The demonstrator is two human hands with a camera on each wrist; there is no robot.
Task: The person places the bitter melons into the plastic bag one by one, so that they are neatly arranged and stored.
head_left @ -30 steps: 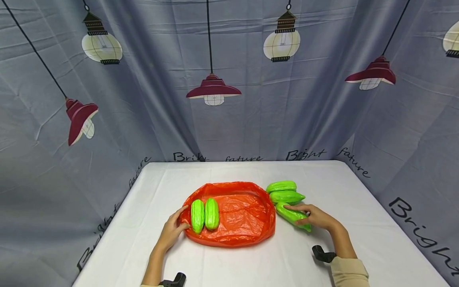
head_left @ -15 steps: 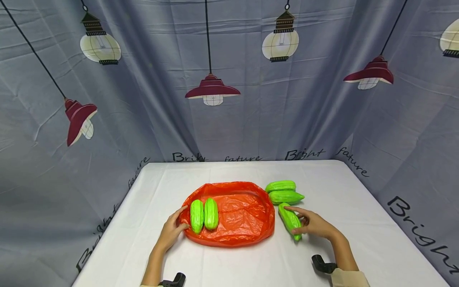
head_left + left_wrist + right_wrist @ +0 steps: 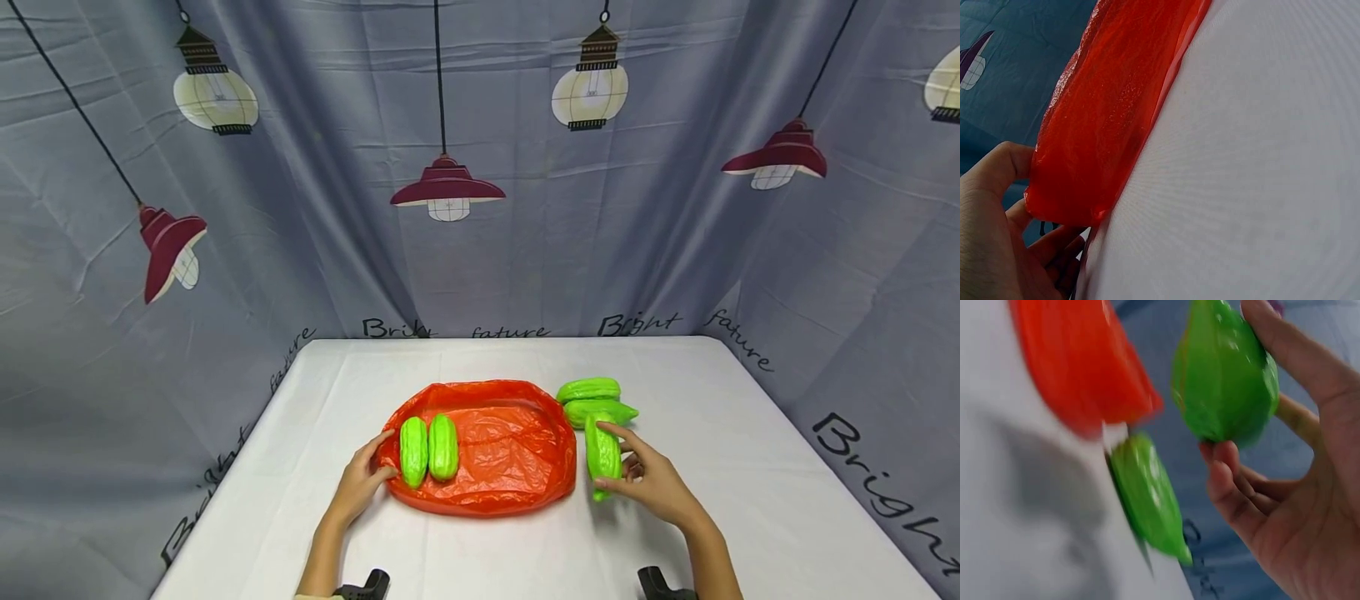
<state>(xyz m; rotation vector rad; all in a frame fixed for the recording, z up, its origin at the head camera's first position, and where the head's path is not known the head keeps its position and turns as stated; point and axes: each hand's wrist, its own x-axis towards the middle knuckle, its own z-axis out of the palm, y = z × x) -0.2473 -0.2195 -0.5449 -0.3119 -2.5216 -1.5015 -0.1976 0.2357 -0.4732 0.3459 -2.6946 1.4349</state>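
Observation:
My right hand (image 3: 658,482) grips a green bitter melon (image 3: 602,457) between thumb and fingers, just right of the red plastic bag (image 3: 513,454). In the right wrist view this bitter melon (image 3: 1225,375) is raised off the white cloth, its shadow below. The bag lies spread open with a raised rim. Two more bitter melons, a left one (image 3: 413,454) and a right one (image 3: 443,450), lie side by side in its left part. My left hand (image 3: 357,485) holds the bag's left rim, thumb and fingers around the edge in the left wrist view.
Behind the held bitter melon, two others, a back one (image 3: 588,388) and a front one (image 3: 600,412), lie at the bag's right rim. A white-covered table (image 3: 480,554) carries everything. Grey-blue curtains (image 3: 510,267) with printed lamps stand close around its back and sides.
My right hand has lifted the nearest right-hand bitter melon off the table, turned it more upright and moved it left towards the bag. The left hand stays on the rim.

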